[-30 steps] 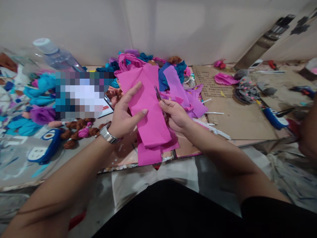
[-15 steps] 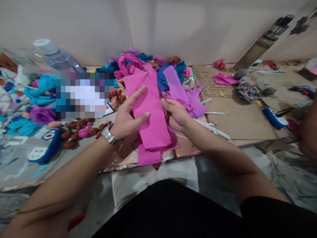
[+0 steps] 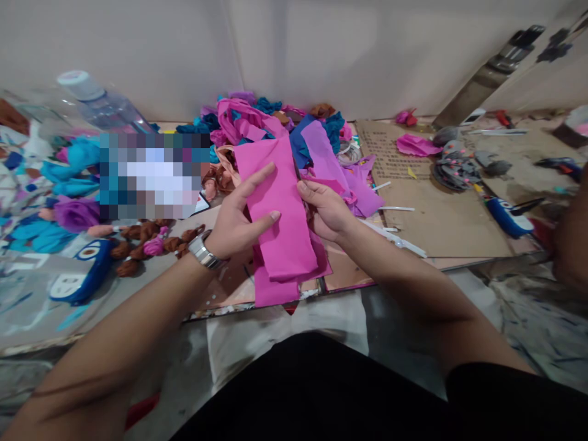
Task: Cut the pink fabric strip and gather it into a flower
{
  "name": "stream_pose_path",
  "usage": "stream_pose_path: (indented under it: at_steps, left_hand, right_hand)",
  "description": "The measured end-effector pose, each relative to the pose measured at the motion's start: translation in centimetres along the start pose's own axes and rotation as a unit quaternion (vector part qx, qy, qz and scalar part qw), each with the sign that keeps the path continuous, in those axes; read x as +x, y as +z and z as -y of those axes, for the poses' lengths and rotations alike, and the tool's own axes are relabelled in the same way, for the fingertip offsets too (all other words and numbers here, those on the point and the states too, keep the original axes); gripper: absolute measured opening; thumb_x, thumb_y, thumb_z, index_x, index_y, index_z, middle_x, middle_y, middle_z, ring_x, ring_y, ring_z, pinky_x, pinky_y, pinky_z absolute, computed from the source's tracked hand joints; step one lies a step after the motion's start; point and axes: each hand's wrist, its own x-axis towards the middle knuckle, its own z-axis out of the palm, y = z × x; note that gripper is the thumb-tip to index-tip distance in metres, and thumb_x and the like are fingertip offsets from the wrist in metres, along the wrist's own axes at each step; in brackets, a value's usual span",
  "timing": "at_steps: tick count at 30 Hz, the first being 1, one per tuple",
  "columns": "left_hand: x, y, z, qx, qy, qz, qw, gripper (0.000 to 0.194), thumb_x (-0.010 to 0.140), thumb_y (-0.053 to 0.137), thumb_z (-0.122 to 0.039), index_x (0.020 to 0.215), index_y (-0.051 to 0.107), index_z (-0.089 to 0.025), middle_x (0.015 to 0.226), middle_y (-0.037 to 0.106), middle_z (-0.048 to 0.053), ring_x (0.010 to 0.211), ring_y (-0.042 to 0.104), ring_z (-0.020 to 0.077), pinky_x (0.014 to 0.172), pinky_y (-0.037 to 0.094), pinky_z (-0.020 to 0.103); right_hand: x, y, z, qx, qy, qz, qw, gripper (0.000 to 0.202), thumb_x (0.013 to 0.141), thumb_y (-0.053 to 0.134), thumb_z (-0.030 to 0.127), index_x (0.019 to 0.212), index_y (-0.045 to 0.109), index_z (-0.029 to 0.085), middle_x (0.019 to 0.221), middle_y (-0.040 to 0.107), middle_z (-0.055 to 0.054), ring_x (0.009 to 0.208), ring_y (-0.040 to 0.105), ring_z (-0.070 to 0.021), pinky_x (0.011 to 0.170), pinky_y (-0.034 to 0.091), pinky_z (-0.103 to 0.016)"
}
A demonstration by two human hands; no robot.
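A folded strip of pink crepe paper point(image 3: 287, 226) lies at a slant in front of me, above more pink paper at the table edge. My left hand point(image 3: 239, 214) holds it from the left, thumb and index finger spread over its top face, other fingers hidden beneath. At the right edge of the strip, my right hand point(image 3: 326, 208) is closed around scissors, mostly hidden by the hand and paper; just a sliver of dark blade shows above the thumb. Purple crepe paper point(image 3: 321, 144) lies just behind my right hand.
Crumpled crepe paper point(image 3: 248, 116) is heaped at the wall. Left are a clear bottle point(image 3: 108, 107), brown beaded strands point(image 3: 147, 236) and a blue case point(image 3: 87, 269). Right lie cardboard point(image 3: 441, 226), white sticks point(image 3: 397, 209), a dark bottle point(image 3: 487, 79) and another person's arm point(image 3: 572, 233).
The upper end of the pink strip has shifted slightly right, along with my left fingers. The dark scissor blade, seen longer along the paper's edge before, now shows less.
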Motion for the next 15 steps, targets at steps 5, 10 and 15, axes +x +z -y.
stream_pose_path:
  at_steps: [5,10,15]
  left_hand:
    - [-0.02,0.02,0.01,-0.002,0.0,0.005,1.0,0.085,0.09,0.08,-0.061,0.162,0.05,-0.028,0.164,0.054,0.011,0.153,0.052,0.0364,0.134,0.035,0.057]
    - [-0.13,0.2,0.34,-0.009,0.007,0.004,1.0,0.085,0.091,0.079,-0.06,0.163,0.048,-0.028,0.165,0.053,0.012,0.153,0.051,0.0356,0.133,0.038,0.056]
    - [-0.23,0.28,0.46,-0.02,0.005,0.008,1.0,0.086,0.09,0.08,-0.061,0.163,0.048,-0.029,0.166,0.052,0.011,0.153,0.052,0.0359,0.133,0.038,0.057]
  right_hand:
    - [0.06,0.03,0.02,-0.009,0.0,-0.015,1.0,0.032,0.081,0.093,0.043,0.095,0.072,0.023,0.077,0.073,0.005,0.066,0.065,-0.011,0.068,0.057,-0.025]
    - [0.0,0.26,0.05,0.016,0.002,-0.012,1.0,0.032,0.079,0.094,0.04,0.094,0.072,0.023,0.08,0.073,0.005,0.068,0.065,-0.0118,0.07,0.058,-0.026]
    - [-0.12,0.34,0.06,0.011,0.0,-0.014,1.0,0.033,0.082,0.092,0.042,0.101,0.072,0.025,0.088,0.077,0.003,0.087,0.074,-0.0169,0.082,0.064,-0.033]
